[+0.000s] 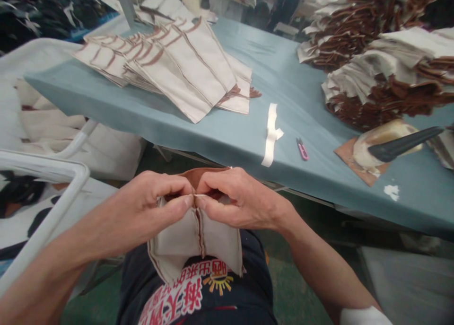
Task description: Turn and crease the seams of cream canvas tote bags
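Observation:
A sewn piece of off-white fabric with brown lining (173,244) hangs in front of my body, its brown seam running down the middle. My left hand (159,197) pinches its upper edge just left of that seam. Close beside it, my right hand (227,197) pinches the same edge on the other side, the thumbs almost touching. Brown material shows behind the fingers; the inside of the piece is mostly hidden by my hands.
A blue-covered table (244,140) spans the front, bearing stacked off-white pieces (191,60), a paper strip (271,136), pink thread snips (302,149) and a dark-handled tool (400,145) on a brown square. Brown-and-white piles (386,83) stand right. White bins (81,173) flank the left.

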`<state>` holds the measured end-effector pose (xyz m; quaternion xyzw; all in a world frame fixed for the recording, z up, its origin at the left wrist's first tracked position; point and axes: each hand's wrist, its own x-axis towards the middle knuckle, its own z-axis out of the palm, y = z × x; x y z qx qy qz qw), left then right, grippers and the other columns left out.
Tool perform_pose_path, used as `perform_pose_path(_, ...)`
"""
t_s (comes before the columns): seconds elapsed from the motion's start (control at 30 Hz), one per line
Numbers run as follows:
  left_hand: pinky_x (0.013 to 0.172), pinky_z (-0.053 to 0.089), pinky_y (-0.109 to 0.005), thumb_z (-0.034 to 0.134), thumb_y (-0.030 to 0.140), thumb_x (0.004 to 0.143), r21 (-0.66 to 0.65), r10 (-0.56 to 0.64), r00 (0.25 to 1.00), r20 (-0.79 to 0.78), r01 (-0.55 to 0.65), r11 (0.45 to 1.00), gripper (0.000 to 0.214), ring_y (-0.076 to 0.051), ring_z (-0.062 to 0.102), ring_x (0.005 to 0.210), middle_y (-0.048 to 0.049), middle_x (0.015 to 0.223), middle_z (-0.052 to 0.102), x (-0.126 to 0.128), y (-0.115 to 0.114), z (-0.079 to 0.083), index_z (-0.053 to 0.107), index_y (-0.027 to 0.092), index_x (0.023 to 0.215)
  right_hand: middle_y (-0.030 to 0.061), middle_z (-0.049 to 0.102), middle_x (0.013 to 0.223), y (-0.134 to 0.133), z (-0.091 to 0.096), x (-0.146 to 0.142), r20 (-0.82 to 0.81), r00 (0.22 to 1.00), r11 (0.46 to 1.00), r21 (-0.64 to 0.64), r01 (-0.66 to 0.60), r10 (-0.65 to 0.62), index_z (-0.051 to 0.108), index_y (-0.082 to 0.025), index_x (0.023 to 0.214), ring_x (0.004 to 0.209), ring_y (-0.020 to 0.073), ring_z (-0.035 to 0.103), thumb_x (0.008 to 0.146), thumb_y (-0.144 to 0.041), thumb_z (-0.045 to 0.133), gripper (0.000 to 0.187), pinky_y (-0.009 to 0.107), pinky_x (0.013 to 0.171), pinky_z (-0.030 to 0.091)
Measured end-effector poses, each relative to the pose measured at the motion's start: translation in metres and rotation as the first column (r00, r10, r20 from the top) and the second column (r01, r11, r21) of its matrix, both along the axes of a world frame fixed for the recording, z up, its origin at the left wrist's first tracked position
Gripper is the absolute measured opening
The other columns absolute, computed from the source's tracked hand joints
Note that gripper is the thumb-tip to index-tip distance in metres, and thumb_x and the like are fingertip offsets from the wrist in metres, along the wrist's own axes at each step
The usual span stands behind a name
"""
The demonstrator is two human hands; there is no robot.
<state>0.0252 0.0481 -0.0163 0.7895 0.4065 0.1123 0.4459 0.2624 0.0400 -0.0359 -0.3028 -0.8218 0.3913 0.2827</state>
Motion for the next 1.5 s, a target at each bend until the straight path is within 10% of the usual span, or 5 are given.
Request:
perform_pose_path(1.0, 0.052, 0.033, -0.018, 0.072, 0.055, 0.085, -0.324, 0.207, 0.974, 0.091, -0.167, 0.931, 0.039, -0.012, 0.040, 0.062, 0.0034, 0.068, 0.049, 0.003, 0.001, -0.011, 0.066, 0.019, 0.073, -0.0037, 0.061, 0.081, 0.015, -0.014, -0.003, -0.141, 0.990, 0.991, -0.127, -0.038, 0.020, 0.054, -0.023, 0.088, 0.071, 0.0124, 0.049, 0.105, -0.037, 0.054, 0.022, 0.027, 0.072, 0.041)
perform_pose_path(1.5, 0.053, 0.037, -0.020, 0.064, 0.053, 0.089, -0.228, 0.181, 0.983, 0.000, -0.176, 0.958, 0.035, -0.014, 0.047, 0.064, 0.0027, 0.070, 0.055, 0.004, -0.002, -0.011, 0.068, 0.019, 0.078, -0.0046, 0.059, 0.080, 0.014, -0.019, -0.004, -0.119, 0.993, 0.990, -0.143, -0.004, -0.013, 0.056, -0.021, 0.088, 0.070, 0.0109, 0.048, 0.107, -0.037, 0.057, 0.025, 0.028, 0.072, 0.037)
